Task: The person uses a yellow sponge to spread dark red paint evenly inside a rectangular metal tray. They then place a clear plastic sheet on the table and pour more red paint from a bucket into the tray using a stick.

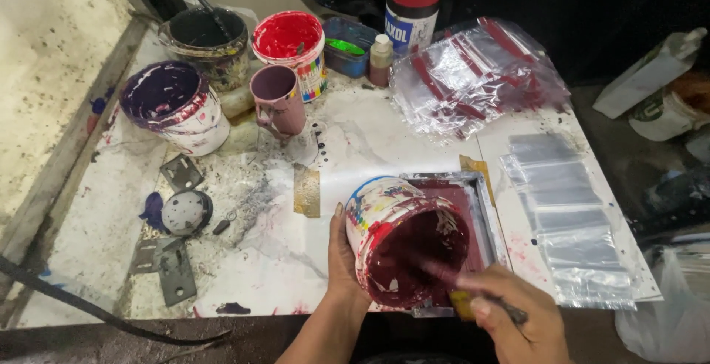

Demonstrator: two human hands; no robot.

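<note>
The left hand (342,264) tilts a paint-smeared white plastic tub of dark maroon ink (405,242) over the metal-framed screen (481,209) at the counter's near edge; the right hand (518,320) grips a stirring stick (458,283), scraping ink out. Next likely needs steady tilting.

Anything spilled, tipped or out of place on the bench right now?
The maroon paint tub lies tipped on its side over the small framed screen, but the left hand holds it while the right hand works a stick inside. Old paint smears and a purple blob mark the tabletop. The other tubs stand upright.
</note>
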